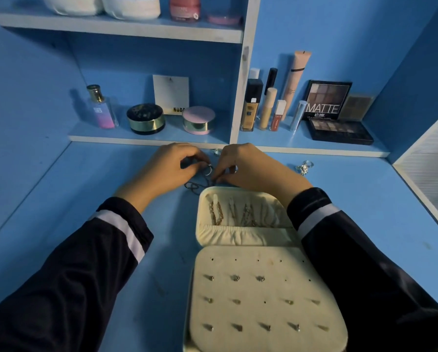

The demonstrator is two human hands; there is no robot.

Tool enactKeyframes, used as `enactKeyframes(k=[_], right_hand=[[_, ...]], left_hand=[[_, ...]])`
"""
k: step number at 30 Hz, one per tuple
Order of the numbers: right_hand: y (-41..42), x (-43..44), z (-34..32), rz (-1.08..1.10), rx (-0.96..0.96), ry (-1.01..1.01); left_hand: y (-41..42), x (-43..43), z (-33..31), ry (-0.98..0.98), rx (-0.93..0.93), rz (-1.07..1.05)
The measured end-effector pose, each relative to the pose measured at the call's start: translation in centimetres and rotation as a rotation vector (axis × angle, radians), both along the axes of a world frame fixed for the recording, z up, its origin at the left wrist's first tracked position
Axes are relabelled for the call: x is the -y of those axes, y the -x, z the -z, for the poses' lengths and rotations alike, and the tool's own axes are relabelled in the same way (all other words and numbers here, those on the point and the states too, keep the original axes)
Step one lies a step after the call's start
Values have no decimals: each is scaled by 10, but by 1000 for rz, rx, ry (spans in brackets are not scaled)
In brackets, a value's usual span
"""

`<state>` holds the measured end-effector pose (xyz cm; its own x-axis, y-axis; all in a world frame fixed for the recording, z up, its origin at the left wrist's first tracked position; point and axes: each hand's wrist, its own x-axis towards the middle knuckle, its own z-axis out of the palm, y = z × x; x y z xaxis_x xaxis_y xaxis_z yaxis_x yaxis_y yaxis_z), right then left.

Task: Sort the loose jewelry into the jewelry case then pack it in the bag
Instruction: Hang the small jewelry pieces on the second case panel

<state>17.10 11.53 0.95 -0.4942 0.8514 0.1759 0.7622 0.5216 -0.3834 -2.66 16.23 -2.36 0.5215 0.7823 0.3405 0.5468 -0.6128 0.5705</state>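
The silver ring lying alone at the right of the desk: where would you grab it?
The silver ring lies low on the blue desk with nothing beside it, so I'd come from straight above and pinch its raised flower-like top, probably the bulkiest part to hold.

Landmark: white shelf divider (241, 80), upright.

Left of divider, lower shelf (147, 138), farthest to nearest: perfume bottle (102, 107), black jar (145, 118), NUDE card (171, 95) leaning at the back, pink compact (199, 120).

Left of divider, upper shelf (111, 28): two white bowls (131, 6), pink jar (185, 7), pink lid (224, 19); tops cropped.

Right of divider, nearest first: foundation bottle (252, 107) just beside it, concealer (267, 109), lip gloss (278, 115), clear tube (298, 115). Behind these: black tube (270, 80), tall pink tube (296, 77). Farther right: MATTE palette (327, 100) upright, small brown palette (356, 106) beside it, dark palette (340, 133) lying flat in front.

Below divider: blue worktop (60, 199).
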Motion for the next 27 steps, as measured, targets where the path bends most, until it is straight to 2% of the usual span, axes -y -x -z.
enactKeyframes(k=[11,22,27], right_hand=[[-6,-9,8,60,41,1],[-1,-2,4,71,85,49],[-5,2,-5,108,-17,73]], left_hand=[[9,-6,7,-77,31,-164],[2,11,5,-150,83,-51],[-3,23,-3,-113,143,-22]])
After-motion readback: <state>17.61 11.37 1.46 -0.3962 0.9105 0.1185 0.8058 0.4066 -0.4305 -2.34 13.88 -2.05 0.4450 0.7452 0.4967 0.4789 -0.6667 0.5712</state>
